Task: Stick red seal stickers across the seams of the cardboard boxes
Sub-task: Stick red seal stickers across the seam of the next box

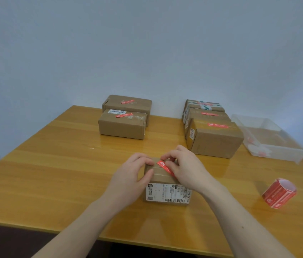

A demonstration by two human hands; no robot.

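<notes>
Both hands meet atop the near-edge box (pixel 165 175): right hand (pixel 186 168) pinches the red sticker (pixel 164 166), angled across the seam; left hand (pixel 132 174) grips the box.

Single head-worn wide-angle view, looking forward and down from the near edge of the table (pixel 54 164) toward the pale wall (pixel 147 43) behind it, with visible barrel bend at the frame edges. Both forearms enter from the bottom and the left hand (pixel 130 175) and right hand (pixel 186 168) meet just below frame centre, close to the lens; the far table edge and wall fill the upper half. No second view, so nothing is shared between cameras.
</notes>
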